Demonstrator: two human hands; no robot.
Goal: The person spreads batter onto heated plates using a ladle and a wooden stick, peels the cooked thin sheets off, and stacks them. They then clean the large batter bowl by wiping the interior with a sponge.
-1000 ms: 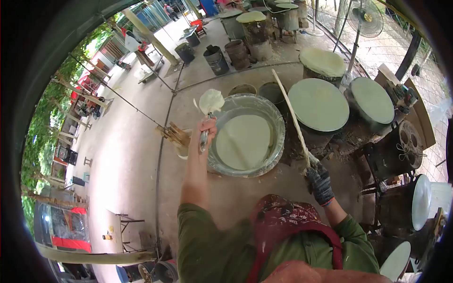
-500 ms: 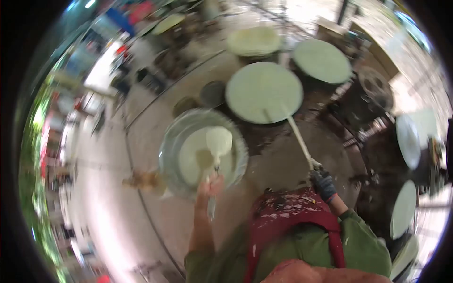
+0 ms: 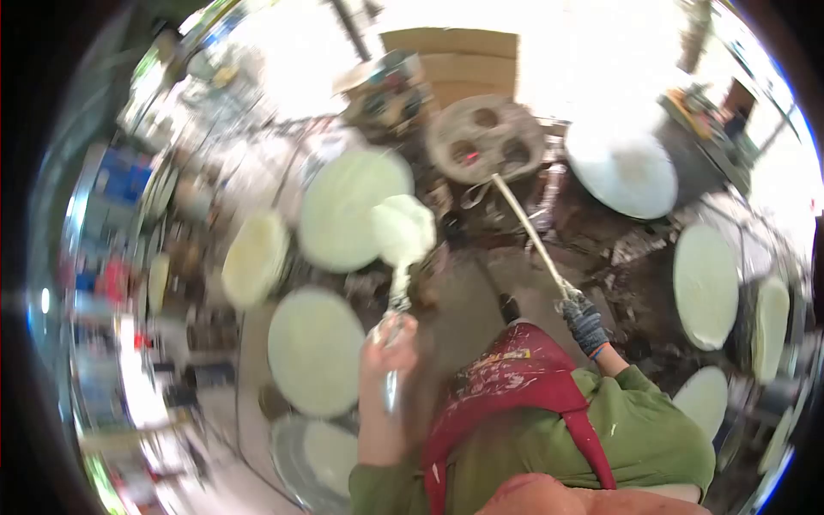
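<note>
Blurred by motion, an open-air workshop crowds the frame, ringed with round cloth-topped steamers coated in pale batter. At centre, the person's bare left hand is closed around the metal handle of a ladle, whose bowl, heaped with creamy white batter, rises just above the fist. Directly beyond the ladle's bowl sits one batter-covered round steamer top; another steamer disc lies just to the left of the hand, and a wide metal basin of batter sits below and to the left of the wrist. The right hand, in a dark work glove, is clenched on the lower end of a long thin stick, which slants up and away to the left toward a perforated metal wheel. Farther right of the gloved hand, more pale discs stand well apart. A green sleeve and a red, paint-flecked apron fill the foreground.
</note>
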